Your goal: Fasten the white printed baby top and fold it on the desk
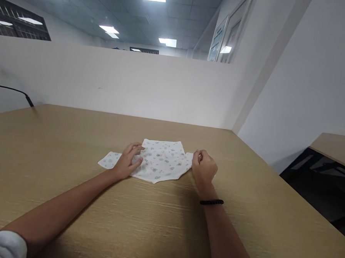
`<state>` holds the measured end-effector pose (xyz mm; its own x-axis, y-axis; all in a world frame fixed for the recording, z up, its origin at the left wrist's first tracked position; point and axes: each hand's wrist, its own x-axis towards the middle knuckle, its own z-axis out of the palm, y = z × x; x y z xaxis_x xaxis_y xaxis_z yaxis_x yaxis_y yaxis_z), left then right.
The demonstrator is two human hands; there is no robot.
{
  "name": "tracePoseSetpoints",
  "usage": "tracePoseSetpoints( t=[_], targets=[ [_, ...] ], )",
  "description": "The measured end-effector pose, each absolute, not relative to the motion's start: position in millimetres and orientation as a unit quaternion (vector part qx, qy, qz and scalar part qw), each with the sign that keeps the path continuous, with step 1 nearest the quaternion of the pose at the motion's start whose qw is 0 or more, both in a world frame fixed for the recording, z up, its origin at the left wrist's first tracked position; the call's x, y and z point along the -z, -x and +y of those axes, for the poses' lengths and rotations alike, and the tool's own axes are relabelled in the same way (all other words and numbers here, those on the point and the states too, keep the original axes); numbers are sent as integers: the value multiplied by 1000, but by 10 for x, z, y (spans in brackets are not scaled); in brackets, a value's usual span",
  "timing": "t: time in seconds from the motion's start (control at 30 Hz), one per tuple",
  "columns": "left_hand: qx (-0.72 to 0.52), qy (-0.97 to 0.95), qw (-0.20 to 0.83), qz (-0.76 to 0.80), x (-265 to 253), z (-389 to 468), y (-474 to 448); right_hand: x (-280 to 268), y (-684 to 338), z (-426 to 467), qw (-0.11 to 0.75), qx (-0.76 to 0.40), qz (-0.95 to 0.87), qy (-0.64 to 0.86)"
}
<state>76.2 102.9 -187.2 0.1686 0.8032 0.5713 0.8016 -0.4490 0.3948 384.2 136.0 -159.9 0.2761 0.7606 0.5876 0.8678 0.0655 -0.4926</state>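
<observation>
A small white baby shirt (162, 161) with a print of small figures lies spread flat on the wooden table. One sleeve reaches out on each side of it. My left hand (129, 160) rests across its left part, fingers apart, covering where the left sleeve (109, 160) joins the body. At the opposite side, the fingers of my right hand (204, 167) are closed on the end of the right sleeve (189, 159), so that end is hidden. A black bead bracelet (212, 202) circles my right wrist.
The wooden table (144, 220) runs back to a low white partition (140, 85). A white wall (307, 86) stands on the right, with another wooden surface (333, 147) beside it. At the far left, a black cable (28, 99) hangs over the table's back edge.
</observation>
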Motion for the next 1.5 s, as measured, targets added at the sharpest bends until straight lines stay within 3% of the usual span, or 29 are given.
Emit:
tracePoseSetpoints(
  t=[0.17, 0.3, 0.53, 0.77, 0.9, 1.03, 1.17, 1.27, 1.5],
  targets=[
    [-149, -798, 99, 576, 1905, 1063, -776, 1719, -3904, 1500, 434, -103, -512, 734],
    [-84, -825, 122, 545, 1788, 1024, -706, 1746, -4014, 1574, 443, -187, -454, 750],
    [-102, -839, 138, 517, 1719, 1014, -620, 1601, -4104, 1531, 622, -38, -412, 664],
    [-108, -865, 85, 482, 1785, 1025, -598, 1647, -4088, 1507, 606, 28, -329, 724],
    [-73, -871, 106, 474, 1785, 1020, -593, 1655, -4075, 1491, 600, 100, -337, 719],
    [-39, -874, 120, 468, 1753, 1014, -599, 1726, -3974, 1501, 497, 136, -555, 653],
    [-32, -879, 118, 461, 1741, 1010, -596, 1854, -3751, 1447, 246, 39, -803, 541],
    [-26, -877, 116, 465, 1745, 1009, -590, 1906, -3633, 1373, 89, -50, -849, 518],
    [-22, -898, 69, 435, 1686, 936, -686, 1724, -3765, 1341, -26, -163, -837, 522]
  ],
)
